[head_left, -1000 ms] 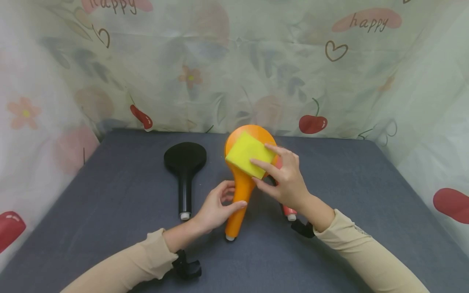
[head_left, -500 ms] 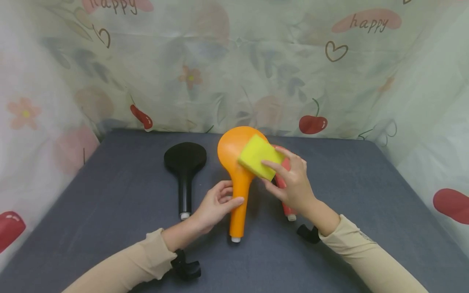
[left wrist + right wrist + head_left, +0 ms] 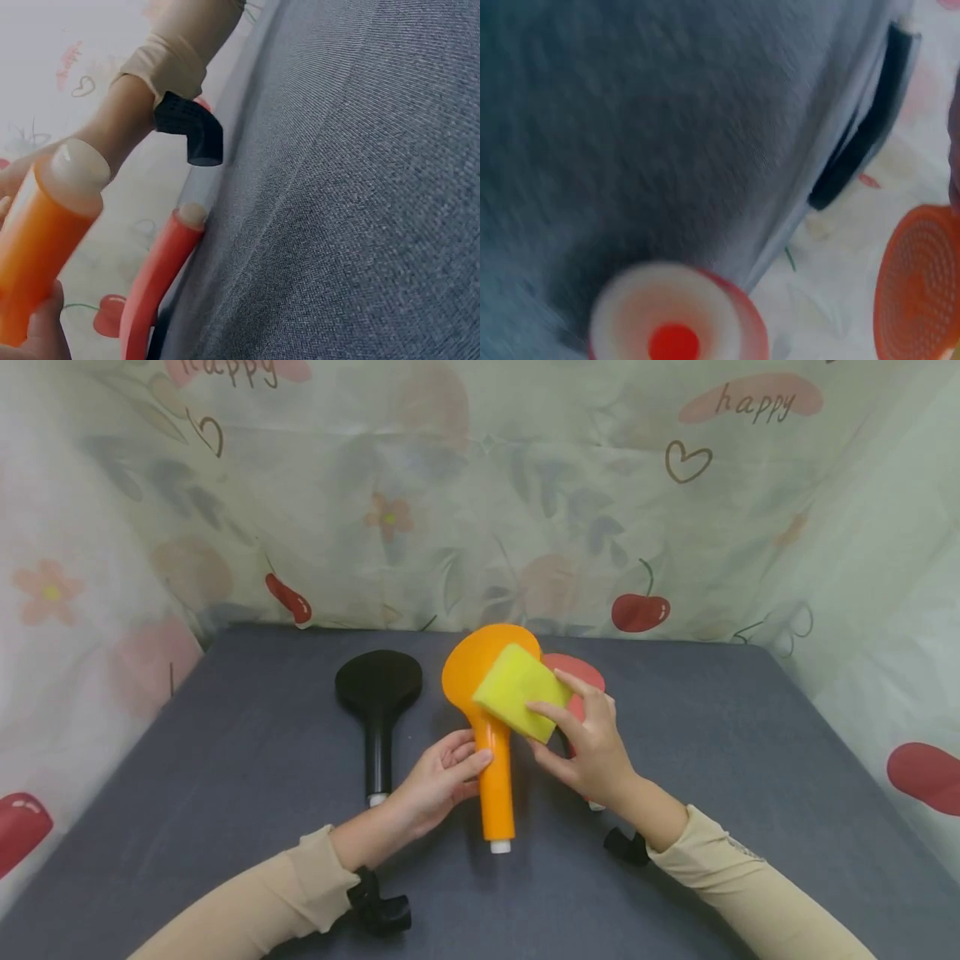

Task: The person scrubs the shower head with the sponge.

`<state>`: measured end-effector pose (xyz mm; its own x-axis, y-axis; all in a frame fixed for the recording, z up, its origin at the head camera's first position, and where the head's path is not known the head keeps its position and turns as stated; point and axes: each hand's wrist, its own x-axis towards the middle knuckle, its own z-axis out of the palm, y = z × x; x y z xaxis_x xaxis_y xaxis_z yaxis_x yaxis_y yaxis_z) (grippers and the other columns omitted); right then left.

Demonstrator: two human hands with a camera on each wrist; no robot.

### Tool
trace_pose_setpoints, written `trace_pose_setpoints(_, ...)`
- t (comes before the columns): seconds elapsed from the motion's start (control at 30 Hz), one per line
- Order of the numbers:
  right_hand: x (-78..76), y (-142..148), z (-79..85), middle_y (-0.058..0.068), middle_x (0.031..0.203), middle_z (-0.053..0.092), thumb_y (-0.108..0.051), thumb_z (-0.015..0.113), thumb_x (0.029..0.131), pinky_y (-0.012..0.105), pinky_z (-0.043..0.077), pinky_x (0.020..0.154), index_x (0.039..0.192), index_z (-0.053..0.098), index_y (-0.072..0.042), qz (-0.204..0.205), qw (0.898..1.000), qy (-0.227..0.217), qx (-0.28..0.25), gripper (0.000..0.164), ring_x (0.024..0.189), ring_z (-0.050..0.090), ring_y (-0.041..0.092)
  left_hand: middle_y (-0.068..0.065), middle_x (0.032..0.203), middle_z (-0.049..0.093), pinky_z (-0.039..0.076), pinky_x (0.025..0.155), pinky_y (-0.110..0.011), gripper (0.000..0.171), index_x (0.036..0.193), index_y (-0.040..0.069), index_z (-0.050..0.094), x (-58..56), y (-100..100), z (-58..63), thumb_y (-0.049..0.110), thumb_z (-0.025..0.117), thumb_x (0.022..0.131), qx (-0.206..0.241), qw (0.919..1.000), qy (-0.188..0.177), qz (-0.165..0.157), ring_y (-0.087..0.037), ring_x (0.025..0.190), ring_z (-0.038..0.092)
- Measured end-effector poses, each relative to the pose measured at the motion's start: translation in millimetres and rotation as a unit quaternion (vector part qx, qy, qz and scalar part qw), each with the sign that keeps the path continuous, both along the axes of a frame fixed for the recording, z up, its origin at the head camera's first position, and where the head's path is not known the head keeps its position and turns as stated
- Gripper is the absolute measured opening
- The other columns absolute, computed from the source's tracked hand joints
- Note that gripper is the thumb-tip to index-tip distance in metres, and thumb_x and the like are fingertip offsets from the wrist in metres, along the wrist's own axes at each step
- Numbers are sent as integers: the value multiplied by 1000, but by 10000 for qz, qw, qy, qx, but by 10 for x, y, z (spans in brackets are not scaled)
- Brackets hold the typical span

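My left hand (image 3: 442, 781) grips the handle of an orange handheld shower head (image 3: 497, 802), thumb across its front, holding it above the table. A white connector ends the handle. Pinched in the fingers of my right hand (image 3: 592, 747) is a yellow sponge (image 3: 521, 689), lying over the right part of the orange head's smooth back. The dotted spray face (image 3: 919, 285) shows in the right wrist view. Behind my right hand lies a red shower head (image 3: 579, 670), partly hidden. A black shower head (image 3: 378, 681) lies to the left, apart from both hands.
Dark grey cloth covers the table (image 3: 247, 777). A patterned curtain (image 3: 487, 527) hangs behind it and at both sides. Black brackets (image 3: 382, 910) sit at both wrists beside the beige sleeves (image 3: 255, 893).
The orange shower head's handle end has swung right and its head left, making it more upright. The sponge slid right, then back left and slightly down across it. Both hands keep their hold.
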<state>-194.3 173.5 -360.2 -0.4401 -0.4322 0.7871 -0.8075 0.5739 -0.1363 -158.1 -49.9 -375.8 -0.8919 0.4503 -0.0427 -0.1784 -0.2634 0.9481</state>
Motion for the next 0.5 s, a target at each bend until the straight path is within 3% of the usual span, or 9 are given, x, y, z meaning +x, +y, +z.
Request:
trace_pose_setpoints(0.13,-36,8,-27,28,126,43,-40,54,90,54,33,82,110,58,-11,50,9997,219,31,35,114,42,38,8,102,63,55,82,-23,56,136,-4,33,-1,-29,22,21,58,93,195,9997,-11,-159,-7,89,62)
trace_pose_setpoints(0.37,-147,64,-32,29,128,39,-36,55,89,56,28,82,112,52,-6,-361,9964,-115,-753,38,113,41,42,6,101,65,54,82,-22,51,135,-3,33,10,-52,58,19,55,94,418,9981,-109,-432,-7,87,63)
trace_pose_setpoints(0.5,-127,31,-37,30,127,39,-43,51,91,55,29,81,111,53,-5,-200,9973,-36,-710,43,113,41,42,6,101,64,54,82,-22,53,135,-4,33,5,-56,58,21,55,94,450,9977,-103,-498,-7,87,63)
